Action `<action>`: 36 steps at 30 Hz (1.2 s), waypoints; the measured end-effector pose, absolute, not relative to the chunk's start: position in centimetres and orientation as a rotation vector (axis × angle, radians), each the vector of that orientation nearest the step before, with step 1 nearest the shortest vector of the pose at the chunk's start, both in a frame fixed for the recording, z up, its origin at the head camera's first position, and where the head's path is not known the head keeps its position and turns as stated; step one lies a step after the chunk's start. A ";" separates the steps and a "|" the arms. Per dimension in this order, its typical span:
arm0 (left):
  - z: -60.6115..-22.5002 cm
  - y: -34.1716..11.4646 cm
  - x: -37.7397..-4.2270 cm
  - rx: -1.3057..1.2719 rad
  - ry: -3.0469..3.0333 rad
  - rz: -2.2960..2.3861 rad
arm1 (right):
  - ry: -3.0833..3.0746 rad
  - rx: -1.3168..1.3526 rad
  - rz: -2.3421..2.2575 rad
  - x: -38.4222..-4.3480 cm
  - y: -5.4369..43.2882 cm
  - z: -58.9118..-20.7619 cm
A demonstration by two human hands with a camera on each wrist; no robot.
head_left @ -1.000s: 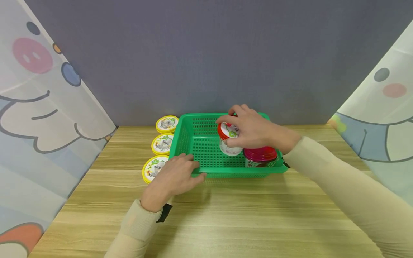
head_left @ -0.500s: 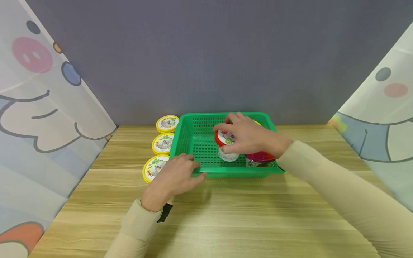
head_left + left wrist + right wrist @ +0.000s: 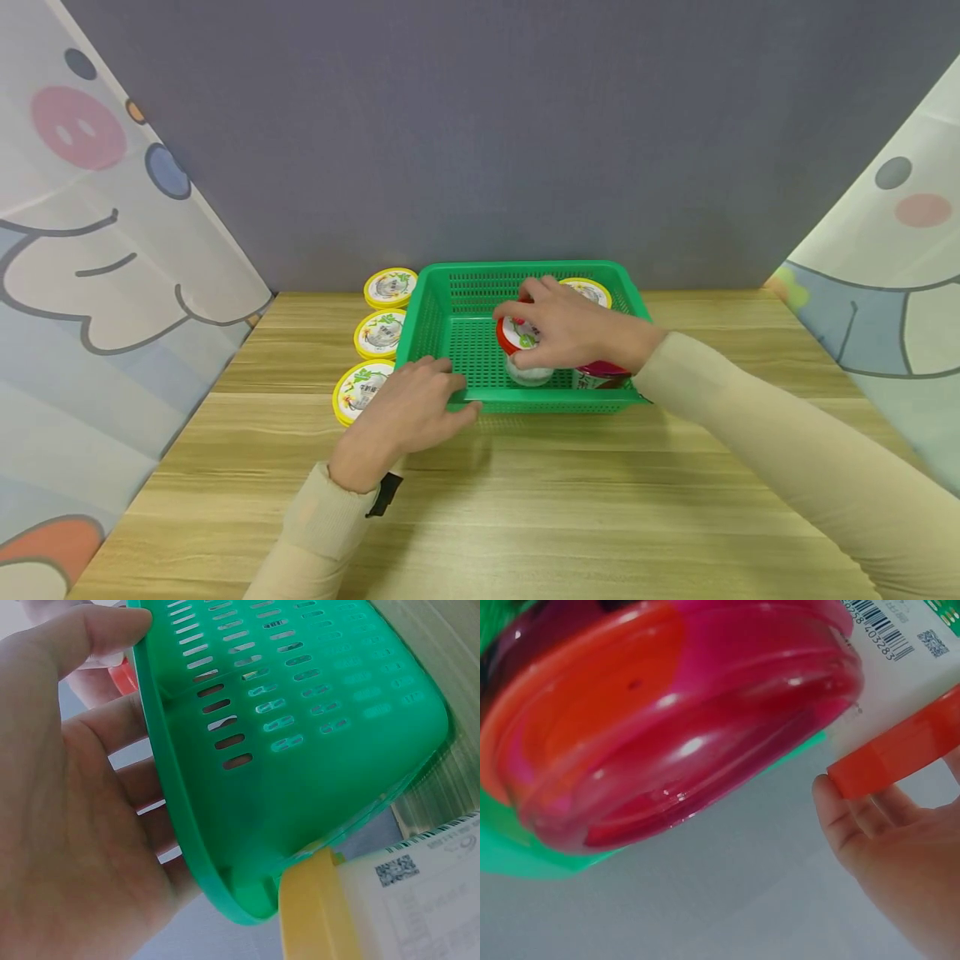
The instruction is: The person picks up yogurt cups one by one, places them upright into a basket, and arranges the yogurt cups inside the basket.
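In the head view my left hand (image 3: pixel 408 412) holds the front left corner of a green plastic basket (image 3: pixel 555 397). The left wrist view shows its thumb on the rim and fingers hooked over the other side. Inside the basket, my right hand (image 3: pixel 566 329) grips a white cup by its red lid (image 3: pixel 517 335), fingers and thumb spread around the edge. The cup is upright, close over the basket floor. Right beside it stands a cup with a magenta lid (image 3: pixel 705 742), partly hidden under the right wrist in the head view. Behind the hand shows a yellow-lidded cup (image 3: pixel 588 290).
Three yellow-lidded cups stand in a row along the basket's left side: a back one (image 3: pixel 391 287), a middle one (image 3: pixel 380 332) and a front one (image 3: pixel 360 390) partly covered by the left hand. A grey panel (image 3: pixel 480 142) rises behind the wooden table (image 3: pixel 570 500).
My right hand has moved toward me and slightly left, lowering the red-lidded cup in the basket. The yellow-lidded cup behind it has come into view. My left hand stays put.
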State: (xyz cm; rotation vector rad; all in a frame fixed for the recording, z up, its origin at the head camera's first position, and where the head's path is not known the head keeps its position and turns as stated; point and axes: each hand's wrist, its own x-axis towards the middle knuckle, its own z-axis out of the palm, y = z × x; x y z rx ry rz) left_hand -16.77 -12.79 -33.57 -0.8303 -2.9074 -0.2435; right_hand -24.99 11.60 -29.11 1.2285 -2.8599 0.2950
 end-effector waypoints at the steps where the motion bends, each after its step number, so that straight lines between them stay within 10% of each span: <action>1: -33.6 -12.8 -16.8 -0.830 -2.906 -0.244 | -2.868 1.231 0.293 -25.0 11.6 -29.2; 36: -33.5 -12.7 -16.7 -0.819 -2.902 -0.229 | -3.068 1.215 0.155 -25.4 10.6 -30.5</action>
